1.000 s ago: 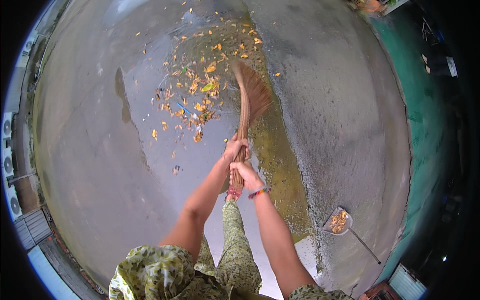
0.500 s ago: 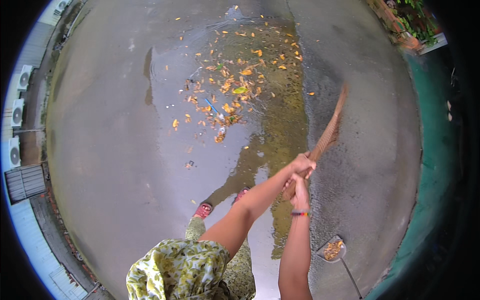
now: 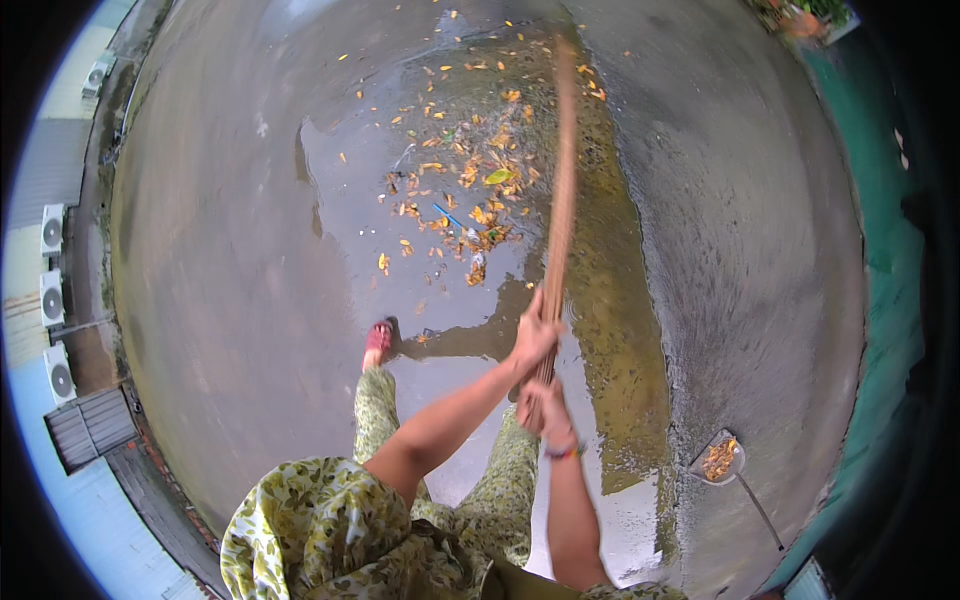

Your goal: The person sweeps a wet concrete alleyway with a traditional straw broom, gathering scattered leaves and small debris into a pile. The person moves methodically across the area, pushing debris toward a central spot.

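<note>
Both hands closed on one long, straw-coloured broom of bundled plant fibre [image 3: 560,200]. Left hand [image 3: 533,338] wrapped round the shaft higher up, fingers curled fully about it. Right hand [image 3: 538,405] clamped on the butt end just below the left, a coloured bead bracelet [image 3: 565,453] at the wrist. Stacked grip, one fist over the other: probably the lower hand pivots while the upper one drives the sweep.

The broom runs away from the hands in a nearly straight line, blurred along its length, its far end near the top of the wet patch. Just left of the broom, a loose scatter of orange and yellow fallen leaves [image 3: 470,190] lies on wet grey concrete ground [image 3: 230,260]; one larger yellow-green leaf [image 3: 498,177] and a thin blue stick [image 3: 450,217] among them. The leaves sit in a shallow puddle, which likely keeps them stuck down and bunched.

Right of the broom and nearer the person, well apart from it, a grey metal dustpan with a long thin handle [image 3: 718,460] rests on the ground, already holding orange litter; set aside but within a few steps, by the look of it.

Below the broom's grip, a red sandal [image 3: 378,343] on the forward foot, green leaf-print trousers.
</note>
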Action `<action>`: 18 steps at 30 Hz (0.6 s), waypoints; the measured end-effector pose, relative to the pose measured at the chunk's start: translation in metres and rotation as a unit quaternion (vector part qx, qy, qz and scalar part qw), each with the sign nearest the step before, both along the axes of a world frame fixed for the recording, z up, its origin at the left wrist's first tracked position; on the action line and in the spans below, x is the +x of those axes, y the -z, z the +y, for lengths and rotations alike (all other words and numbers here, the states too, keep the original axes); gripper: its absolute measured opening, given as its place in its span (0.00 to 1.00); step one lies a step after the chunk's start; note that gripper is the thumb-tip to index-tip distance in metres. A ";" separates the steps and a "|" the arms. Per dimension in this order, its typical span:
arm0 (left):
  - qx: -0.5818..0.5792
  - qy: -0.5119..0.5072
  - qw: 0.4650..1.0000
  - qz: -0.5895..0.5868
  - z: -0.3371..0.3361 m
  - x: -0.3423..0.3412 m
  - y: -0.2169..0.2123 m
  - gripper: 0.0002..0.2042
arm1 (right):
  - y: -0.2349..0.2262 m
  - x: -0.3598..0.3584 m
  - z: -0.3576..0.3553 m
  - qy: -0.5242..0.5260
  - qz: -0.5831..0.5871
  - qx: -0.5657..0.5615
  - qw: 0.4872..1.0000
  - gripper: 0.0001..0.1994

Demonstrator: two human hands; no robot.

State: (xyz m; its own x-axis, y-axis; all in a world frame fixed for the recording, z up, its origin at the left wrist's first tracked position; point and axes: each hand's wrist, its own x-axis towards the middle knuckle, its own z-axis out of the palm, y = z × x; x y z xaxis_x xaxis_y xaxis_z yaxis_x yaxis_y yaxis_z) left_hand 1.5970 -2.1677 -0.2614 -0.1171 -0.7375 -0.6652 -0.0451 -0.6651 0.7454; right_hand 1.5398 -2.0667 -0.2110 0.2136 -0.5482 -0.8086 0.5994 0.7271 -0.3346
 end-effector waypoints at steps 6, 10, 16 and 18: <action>0.143 0.160 0.958 0.193 0.046 0.121 0.025 0.36 | -0.041 0.169 0.010 0.200 0.032 0.143 0.969 0.06; 0.250 0.165 0.940 0.164 -0.021 0.263 0.044 0.21 | -0.003 0.296 -0.050 0.164 -0.044 0.130 0.977 0.06; 0.101 0.109 0.987 0.053 -0.146 0.407 0.023 0.25 | -0.014 0.419 -0.158 0.110 -0.069 0.085 0.988 0.06; 0.084 0.108 0.990 0.033 -0.149 0.422 -0.001 0.28 | -0.030 0.437 -0.159 0.163 -0.095 0.056 0.980 0.07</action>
State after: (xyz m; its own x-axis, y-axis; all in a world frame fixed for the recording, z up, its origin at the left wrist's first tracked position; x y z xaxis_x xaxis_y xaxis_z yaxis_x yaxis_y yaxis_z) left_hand 2.0186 -2.3162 -0.2599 -0.3078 -0.5702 -0.7616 -0.1552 -0.7597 0.6315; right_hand 1.9763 -2.2258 -0.1811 0.1952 -0.5216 -0.8305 0.8494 0.5133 -0.1228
